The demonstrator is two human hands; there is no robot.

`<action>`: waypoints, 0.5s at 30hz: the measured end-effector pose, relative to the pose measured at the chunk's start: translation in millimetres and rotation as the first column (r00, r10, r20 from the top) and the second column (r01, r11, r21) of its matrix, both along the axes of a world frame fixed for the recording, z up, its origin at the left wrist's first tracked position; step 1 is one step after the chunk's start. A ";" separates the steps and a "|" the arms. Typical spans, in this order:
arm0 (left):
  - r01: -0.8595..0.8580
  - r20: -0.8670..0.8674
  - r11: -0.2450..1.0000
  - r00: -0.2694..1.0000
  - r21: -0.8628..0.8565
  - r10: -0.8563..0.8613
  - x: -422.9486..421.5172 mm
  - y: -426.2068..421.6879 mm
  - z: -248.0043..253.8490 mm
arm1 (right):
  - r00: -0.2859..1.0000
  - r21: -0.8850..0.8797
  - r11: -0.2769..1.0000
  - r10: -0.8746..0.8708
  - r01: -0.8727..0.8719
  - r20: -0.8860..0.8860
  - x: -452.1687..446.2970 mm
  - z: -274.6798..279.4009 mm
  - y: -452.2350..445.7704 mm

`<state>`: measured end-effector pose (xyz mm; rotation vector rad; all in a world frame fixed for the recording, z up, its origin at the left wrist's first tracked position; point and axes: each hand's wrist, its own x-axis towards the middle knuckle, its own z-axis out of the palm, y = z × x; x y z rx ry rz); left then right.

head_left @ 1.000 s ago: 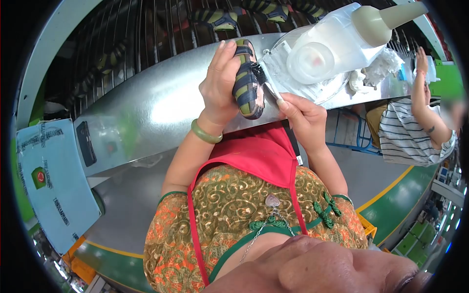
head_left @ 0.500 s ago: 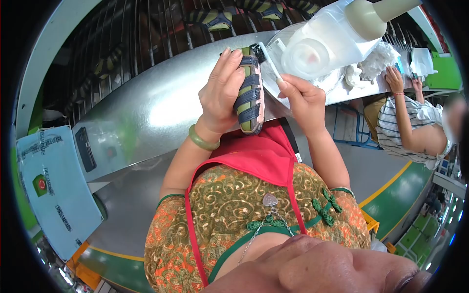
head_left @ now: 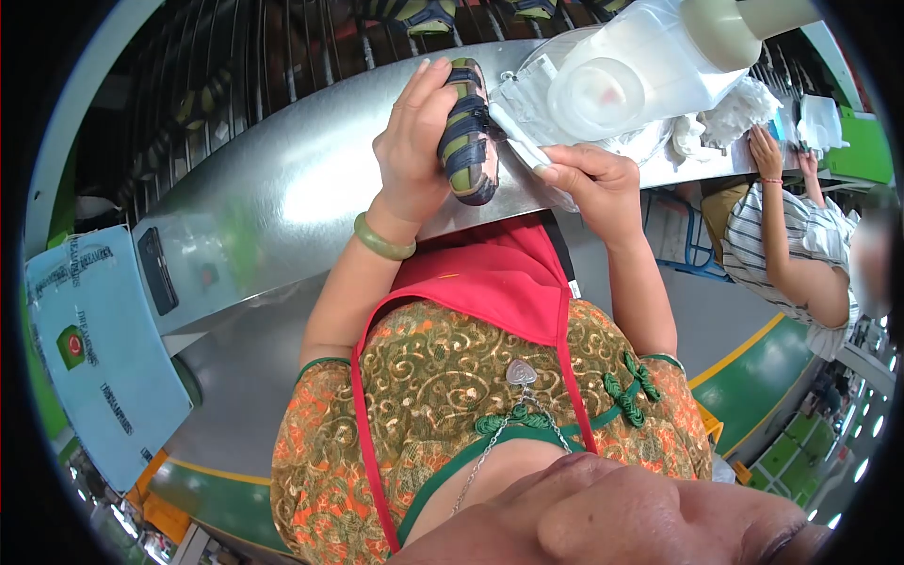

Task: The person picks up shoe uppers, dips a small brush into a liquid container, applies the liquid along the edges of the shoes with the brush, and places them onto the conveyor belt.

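— What is held by the left hand (head_left: 412, 132)?
— A sandal (head_left: 466, 141) with navy and olive bands is held there, the fingers laid along its outer side. It is kept raised over the metal tabletop (head_left: 301, 179), its pinkish edge turned toward the right hand (head_left: 601, 188).
— And in the right?
— A slim white-handled brush (head_left: 520, 139) is pinched between thumb and fingers. Its far end is brought up to the sandal's edge; whether the bristles are pressed on it cannot be told.
— What is seen around them?
— Just beside the brush, a translucent bottle (head_left: 617, 85) with a cream cap is set over a clear dish (head_left: 654, 143). Crumpled white material (head_left: 744, 108) is heaped past it, near the hands of a co-worker (head_left: 791, 240) in a striped top.
— And toward the other side?
— A dark phone (head_left: 157, 270) is laid near the tabletop's left end, close to a pale blue box (head_left: 104, 353). More sandals (head_left: 419, 16) are carried by the barred rack (head_left: 311, 42) beyond.
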<state>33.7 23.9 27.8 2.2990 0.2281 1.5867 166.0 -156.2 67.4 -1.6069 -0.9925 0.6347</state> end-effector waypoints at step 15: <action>0.001 -0.059 1.000 0.998 0.030 0.001 -1.7 -3.0 5.8 | 0.979 -0.005 0.995 -0.099 0.100 -0.180 -11.1 1.9 -2.1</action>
